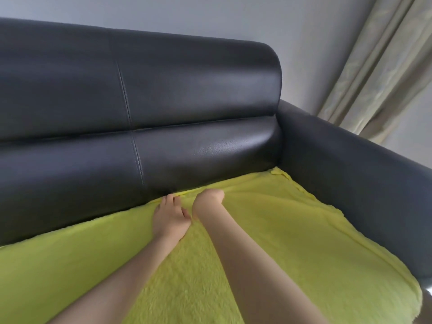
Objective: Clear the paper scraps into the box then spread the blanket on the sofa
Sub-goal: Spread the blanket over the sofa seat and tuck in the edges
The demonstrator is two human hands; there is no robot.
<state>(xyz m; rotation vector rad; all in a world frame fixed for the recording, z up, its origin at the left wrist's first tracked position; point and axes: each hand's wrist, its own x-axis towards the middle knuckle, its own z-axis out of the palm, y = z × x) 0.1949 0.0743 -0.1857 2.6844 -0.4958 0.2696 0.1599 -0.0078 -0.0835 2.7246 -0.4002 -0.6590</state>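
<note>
Head view, left hand (170, 215) flat on blanket (280, 230), right hand (208, 200) gripping it

Yellow-green blanket (268, 230), black sofa (163, 94), grey-beige curtain (378, 73).

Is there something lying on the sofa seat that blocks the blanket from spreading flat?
Nothing visible does. The blanket already covers the sofa seat, with both the left hand and right hand on it near the backrest.

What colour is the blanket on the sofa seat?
Yellow-green, plain and fuzzy; the blanket shows clearly in the head view.
</note>
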